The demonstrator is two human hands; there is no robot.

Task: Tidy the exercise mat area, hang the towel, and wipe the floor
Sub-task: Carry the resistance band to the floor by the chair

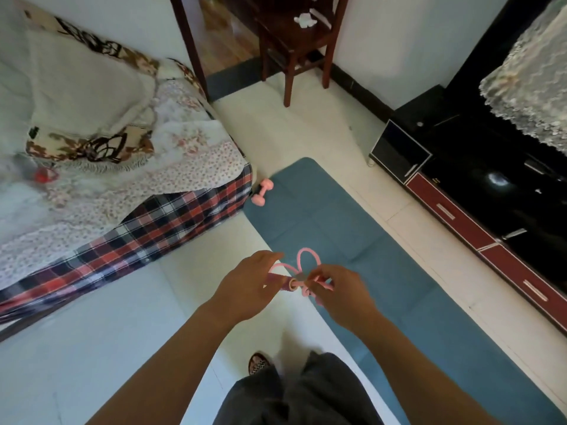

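Between left hand [245, 286] and right hand [337, 289] — both pinching the thin pink plastic skipping rope [294, 284] — I aim for even, taut loops.

Worn on the head, wide-angle, aimed forward and steeply down. Left hand [245, 285] and right hand [340, 291] near, mid-frame; blue rectangular exercise mat [383, 271] below; floral-quilted bed [171, 154] left, dark wooden chair [294, 41] far.

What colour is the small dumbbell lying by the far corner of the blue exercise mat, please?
The small dumbbell is pink, clearest in the head view.
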